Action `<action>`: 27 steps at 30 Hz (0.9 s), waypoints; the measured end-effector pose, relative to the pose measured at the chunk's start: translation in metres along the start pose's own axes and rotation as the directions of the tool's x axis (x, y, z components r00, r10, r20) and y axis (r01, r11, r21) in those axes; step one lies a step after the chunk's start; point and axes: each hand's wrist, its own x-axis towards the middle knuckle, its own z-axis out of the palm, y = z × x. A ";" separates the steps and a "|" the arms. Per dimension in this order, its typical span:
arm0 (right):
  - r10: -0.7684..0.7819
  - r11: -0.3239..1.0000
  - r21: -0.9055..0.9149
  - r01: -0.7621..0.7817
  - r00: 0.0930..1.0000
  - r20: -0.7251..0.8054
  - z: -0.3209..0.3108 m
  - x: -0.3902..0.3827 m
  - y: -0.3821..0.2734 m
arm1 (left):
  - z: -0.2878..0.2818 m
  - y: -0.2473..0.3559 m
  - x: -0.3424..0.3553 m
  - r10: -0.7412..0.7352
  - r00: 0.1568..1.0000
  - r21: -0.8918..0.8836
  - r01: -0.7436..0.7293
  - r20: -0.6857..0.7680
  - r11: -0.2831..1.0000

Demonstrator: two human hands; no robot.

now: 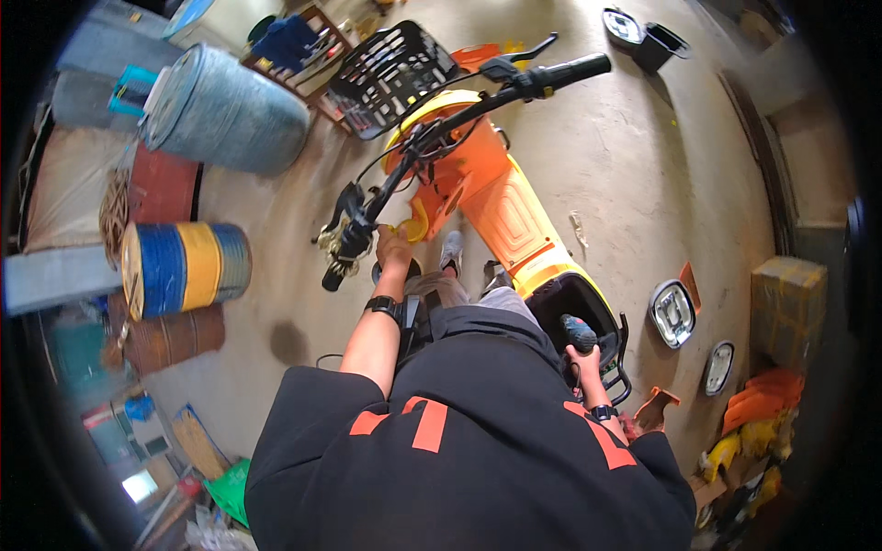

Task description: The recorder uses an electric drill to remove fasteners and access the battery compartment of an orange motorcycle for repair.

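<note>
A yellow-and-orange electric scooter (510, 216) stands in front of me, its black handlebar (432, 142) running up to the right. My left hand (393, 246) is below the left grip, its fingers closed at the edge of a curved yellow plastic panel (415, 223) beside the front shield. Part of those fingers is hidden. In my right hand (585, 361) is a power drill (579, 332) with a dark teal-and-black body, held over the open black seat compartment (562, 303). The drill's front end cannot be made out against the dark compartment.
A black basket (393, 78) is at the scooter's front. Blue barrel (230, 110) and blue-yellow drum (188, 269) stand left. On the floor at right lie white-and-black oval parts (672, 313), a carton (787, 308) and orange panels (763, 397). A black bin (658, 48) is at far right.
</note>
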 end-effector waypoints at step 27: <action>-0.123 0.744 -0.529 0.408 0.862 0.492 -0.022 -0.031 -0.001 | -0.081 -0.364 -0.364 -0.367 0.823 -0.883 0.305 0.433 -0.357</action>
